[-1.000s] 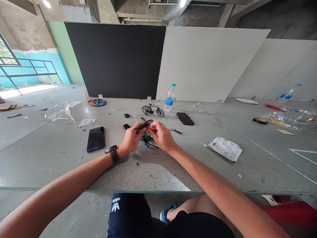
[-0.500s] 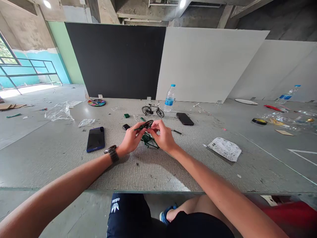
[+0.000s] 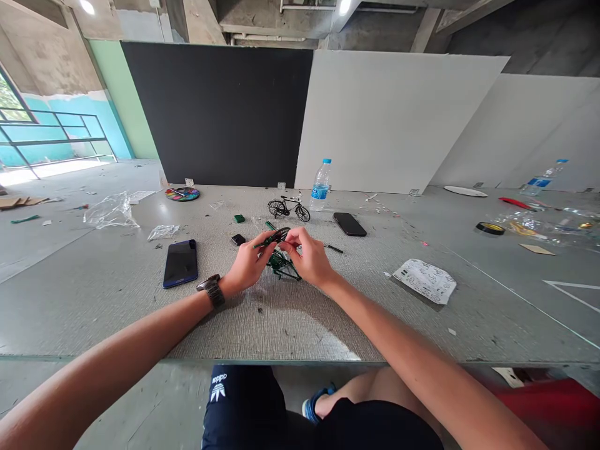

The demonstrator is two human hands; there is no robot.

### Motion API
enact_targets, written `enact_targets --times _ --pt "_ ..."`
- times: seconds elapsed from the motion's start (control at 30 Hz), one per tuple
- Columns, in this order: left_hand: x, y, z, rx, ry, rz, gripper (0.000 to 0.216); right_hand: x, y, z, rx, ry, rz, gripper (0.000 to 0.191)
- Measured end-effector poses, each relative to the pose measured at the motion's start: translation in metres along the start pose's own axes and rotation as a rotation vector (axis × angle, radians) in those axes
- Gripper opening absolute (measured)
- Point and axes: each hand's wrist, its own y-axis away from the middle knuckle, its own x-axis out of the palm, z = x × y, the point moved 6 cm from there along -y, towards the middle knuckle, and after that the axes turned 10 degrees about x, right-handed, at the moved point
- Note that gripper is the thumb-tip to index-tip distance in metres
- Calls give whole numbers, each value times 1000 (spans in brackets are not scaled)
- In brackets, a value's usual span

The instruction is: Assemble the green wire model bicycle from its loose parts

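Head camera looks down at both hands meeting over the middle of the counter [image 3: 290, 319]. Between them sits the green model bicycle [image 3: 280, 262], partly built, its lower frame resting on or just above the counter top; I cannot tell which. My left hand [image 3: 246, 265] has its grip closed narrow, thumb and fingertips pinching the upper green part beside the dark wheel [image 3: 280, 235]. My right hand [image 3: 309, 259] pinches the same wheel from the other side, fingers curled tight. A wristwatch [image 3: 212, 290] sits on the left wrist.

I judge this model to be light, stiff and easily bent: thin metal tubes, a spoked wheel, small joints. It would take little force to twist a fork or knock a part loose. The safest hold looks to be the frame tubes or the wheel rim, with fingertips only, never across the spokes. Small parts may also be slippery.

Around it: a blue phone [image 3: 180, 263] lies to the left, well apart from the hands, and a small black piece [image 3: 238, 239] lies near the left fingertips. Farther back stand a finished black model bicycle [image 3: 289, 207] and a water bottle [image 3: 320, 185], just beside each other, with a black phone [image 3: 349, 224] near them. A printed paper sheet [image 3: 424, 281] lies to the right.
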Motion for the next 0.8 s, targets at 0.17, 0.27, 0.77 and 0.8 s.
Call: enact_targets --times 0.17,0.27,0.77,0.8 --pt "0 -1 -3 39 30 -12 30 -2 1 4 -70 -18 -43 16" --pt "1 -1 -2 86 57 -42 28 -3 1 4 -75 -25 -61 14" --pt "-6 -3 -15 241 -26 -66 29 -3 0 0 -26 -115 -43 16" --pt "-5 -3 -15 244 -29 -67 29 -4 0 0 -35 -113 -56 17"
